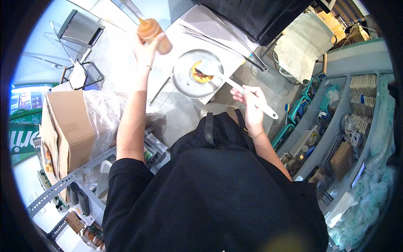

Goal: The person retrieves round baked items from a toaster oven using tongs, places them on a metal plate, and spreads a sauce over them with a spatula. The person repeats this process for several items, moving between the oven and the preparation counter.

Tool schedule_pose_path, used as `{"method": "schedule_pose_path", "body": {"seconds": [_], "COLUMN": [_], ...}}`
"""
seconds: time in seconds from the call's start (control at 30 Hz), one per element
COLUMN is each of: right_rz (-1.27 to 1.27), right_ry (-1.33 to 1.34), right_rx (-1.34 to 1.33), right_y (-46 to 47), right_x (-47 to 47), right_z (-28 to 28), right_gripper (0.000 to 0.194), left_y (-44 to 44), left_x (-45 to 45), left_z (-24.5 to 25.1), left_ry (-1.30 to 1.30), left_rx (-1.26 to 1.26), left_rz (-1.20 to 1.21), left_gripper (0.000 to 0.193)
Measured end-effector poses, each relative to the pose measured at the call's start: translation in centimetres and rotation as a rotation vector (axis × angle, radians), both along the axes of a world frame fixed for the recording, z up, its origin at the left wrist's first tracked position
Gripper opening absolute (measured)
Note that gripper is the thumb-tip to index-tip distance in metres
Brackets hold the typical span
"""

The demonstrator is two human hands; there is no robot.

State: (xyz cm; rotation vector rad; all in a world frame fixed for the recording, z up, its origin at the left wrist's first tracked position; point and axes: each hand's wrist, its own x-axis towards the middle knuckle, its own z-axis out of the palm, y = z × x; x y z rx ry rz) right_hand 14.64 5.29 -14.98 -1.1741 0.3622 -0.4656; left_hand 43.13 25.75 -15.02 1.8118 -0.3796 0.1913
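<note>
My left hand (146, 47) grips a plastic squeeze bottle (163, 45) of orange-brown liquid, its nozzle tilted up and away from the pan. In my right hand (252, 104) is the handle of a white spatula (234, 83). The spatula's blade lies over a small round yellow piece of food (199, 77) with a dark brown middle, hiding part of it. That food sits in a grey round frying pan (184, 86) at the corner of a white table (193, 20). Whether the blade presses on the food or hovers above it, I cannot tell.
Metal tongs (220, 42) lie behind the pan, their ends past the table edge. The pan's handle (160, 90) juts out left. A cardboard box (74, 126) stands on a metal rack (75, 176) at left. Stocked shelves (337, 104) and a cream chair (302, 44) are at right.
</note>
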Motion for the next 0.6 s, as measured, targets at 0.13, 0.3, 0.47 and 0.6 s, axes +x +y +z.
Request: {"method": "schedule_pose_path", "body": {"seconds": [0.13, 0.3, 0.47, 0.6], "right_rz": [0.022, -0.041, -0.02, 0.049], "right_ry": [0.036, 0.05, 0.028, 0.028], "right_rx": [-0.073, -0.096, -0.109, -0.107], "right_y": [0.5, -0.4, 0.4, 1.2], "right_x": [-0.8, -3.2, -1.3, -0.6], "right_z": [0.6, 1.9, 0.9, -0.1], "right_gripper": [0.014, 0.015, 0.018, 0.018], "left_y": [0.1, 2.5, 1.6, 0.8], "left_x": [-2.6, -10.1, -15.0, -15.9], "left_z": [-1.7, -6.0, -7.8, -7.8], "left_ry": [-0.017, 0.158, 0.487, 0.609], "left_rx": [0.12, 0.155, -0.023, -0.234], "left_rz": [0.13, 0.217, 0.223, 0.135], "left_gripper": [0.084, 0.078, 0.061, 0.054]}}
